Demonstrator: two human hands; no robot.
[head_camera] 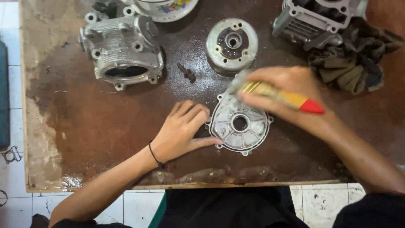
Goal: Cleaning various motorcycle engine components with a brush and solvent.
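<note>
A round grey metal engine cover (239,123) with a centre hole lies on the wet brown table (97,122). My left hand (182,129) rests against the cover's left edge, thumb along its lower rim, fingers curled. My right hand (283,93) holds a paintbrush (282,96) with a yellow handle and red end. The brush's bristle end is blurred over the cover's upper rim.
A grey cylinder head (122,50) sits at the back left, a round flywheel-like part (231,43) behind the cover, and a small dark bolt (186,72) between them. Another finned engine part (314,19) and a dark rag (352,63) lie at the back right. A patterned bowl (162,8) stands at the far edge. A gasket (10,155) lies on the tiled floor.
</note>
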